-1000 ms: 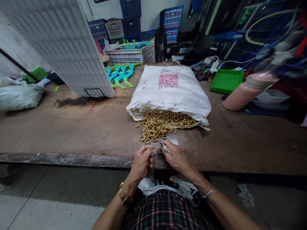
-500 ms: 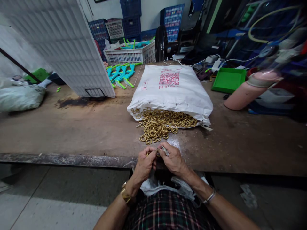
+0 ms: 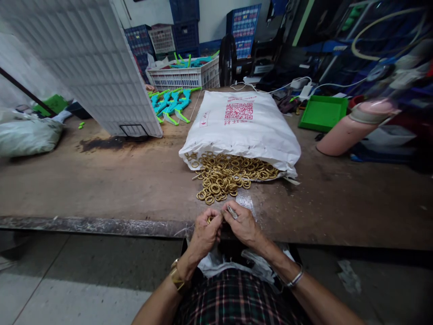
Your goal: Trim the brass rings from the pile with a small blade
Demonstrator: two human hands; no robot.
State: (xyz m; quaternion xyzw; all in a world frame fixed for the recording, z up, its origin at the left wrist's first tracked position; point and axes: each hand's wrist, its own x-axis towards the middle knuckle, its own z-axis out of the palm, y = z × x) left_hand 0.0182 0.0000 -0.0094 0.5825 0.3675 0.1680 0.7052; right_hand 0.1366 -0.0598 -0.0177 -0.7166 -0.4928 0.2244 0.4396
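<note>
Meeting at the fingertips above the near edge of the brown, scuffed worktop [image 3: 101,180], the two bare hands work close together in front of a plaid garment [image 3: 230,298]. From where I stand, the left hand [image 3: 205,230], with a gold-coloured watch [image 3: 176,276] on its wrist, has its grip curled closed around a small brass-coloured ring [image 3: 209,220], only partly showing between the fingers. The right hand [image 3: 245,225], a silver-coloured bracelet [image 3: 296,276] on its wrist, has its grip closed on a small, pale metal tool [image 3: 232,212] that pokes out past the index finger; what its fingertips pinch beside the left thumb, I cannot tell. Just beyond the hands, a loose heap of brass-coloured rings [image 3: 221,180] spills from the open mouth of a white woven sack [image 3: 237,131] with red print, lying flat on the worktop. To the left of the sack lie teal and lime-green plastic pieces [image 3: 172,106], near a tall white ribbed panel [image 3: 101,67] that leans; behind them is a white plastic crate [image 3: 179,79] with similar pieces. Over to the right, a shallow green tray [image 3: 324,113] sits near a tilted pink bottle [image 3: 341,133].
</note>
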